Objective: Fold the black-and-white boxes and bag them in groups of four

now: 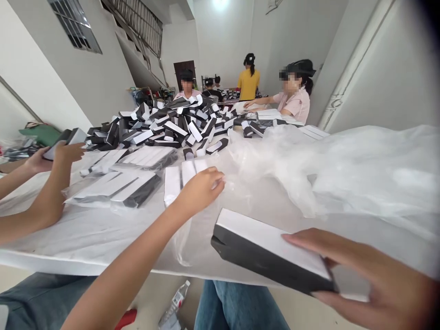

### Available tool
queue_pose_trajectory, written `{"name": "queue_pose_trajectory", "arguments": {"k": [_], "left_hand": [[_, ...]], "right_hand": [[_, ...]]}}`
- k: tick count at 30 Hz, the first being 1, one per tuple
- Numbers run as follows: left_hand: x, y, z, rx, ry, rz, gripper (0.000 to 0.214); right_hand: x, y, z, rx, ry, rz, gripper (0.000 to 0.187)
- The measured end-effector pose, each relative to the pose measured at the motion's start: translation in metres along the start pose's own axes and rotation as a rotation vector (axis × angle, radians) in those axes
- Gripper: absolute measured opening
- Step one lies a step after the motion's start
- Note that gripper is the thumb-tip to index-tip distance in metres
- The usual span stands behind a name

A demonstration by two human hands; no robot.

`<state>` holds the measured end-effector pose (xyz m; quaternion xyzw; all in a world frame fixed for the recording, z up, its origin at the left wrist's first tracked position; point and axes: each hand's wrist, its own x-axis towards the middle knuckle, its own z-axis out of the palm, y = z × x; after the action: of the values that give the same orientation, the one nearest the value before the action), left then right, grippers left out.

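Closest in view, the right hand [378, 279] grips a black-and-white box [268, 247] between spread thumb and fingers, while the half-curled left hand [201, 190] touches white-topped boxes [178, 181] just ahead.

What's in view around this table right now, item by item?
Loose boxes: many, black and white, heaped at far end of table.
Bagged boxes: two bags, black and white, table's left.
Held box: one, black and white, near table's edge.
Plastic sheeting: one mass, clear, table's right.
Table cover: one, white, under everything.
Water bottle: one, clear, on floor.
Co-workers: at least four, beyond the table.
Neighbour's hands: two, far left, holding a box.
Left hand: one, on white-topped boxes.
Right hand: one, gripping held box.
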<state>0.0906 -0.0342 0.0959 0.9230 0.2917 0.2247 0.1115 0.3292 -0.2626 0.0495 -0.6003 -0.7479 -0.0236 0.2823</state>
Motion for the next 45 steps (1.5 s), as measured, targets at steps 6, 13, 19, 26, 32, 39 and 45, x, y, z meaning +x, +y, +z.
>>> {"name": "queue_pose_trajectory", "arguments": {"k": [6, 13, 19, 26, 32, 39, 45], "left_hand": [[0.025, 0.023, -0.012, 0.053, 0.027, 0.040, 0.025], [0.034, 0.042, -0.003, 0.073, 0.013, 0.062, 0.029], [0.036, 0.051, 0.025, 0.075, -0.078, 0.063, 0.031], [0.025, 0.039, 0.058, -0.081, 0.012, 0.064, 0.030], [0.019, 0.039, 0.067, -0.125, 0.030, 0.066, 0.023], [0.019, 0.036, 0.087, -0.218, 0.031, 0.117, 0.021], [0.014, 0.031, 0.087, -0.062, -0.021, 0.135, 0.030]], "right_hand": [[0.022, -0.036, 0.036, -0.140, 0.000, -0.042, 0.060], [0.053, -0.045, 0.061, -0.337, 0.096, 0.067, 0.055], [0.089, -0.026, 0.085, -0.373, -0.007, 0.158, 0.051], [0.108, -0.016, 0.093, -0.427, -0.092, 0.112, 0.030], [0.081, 0.002, 0.093, -0.445, 0.039, 0.115, 0.045], [0.102, 0.016, 0.107, -0.279, -0.117, 0.126, 0.018], [0.111, 0.030, 0.109, 0.115, -0.087, -0.115, 0.020]]}}
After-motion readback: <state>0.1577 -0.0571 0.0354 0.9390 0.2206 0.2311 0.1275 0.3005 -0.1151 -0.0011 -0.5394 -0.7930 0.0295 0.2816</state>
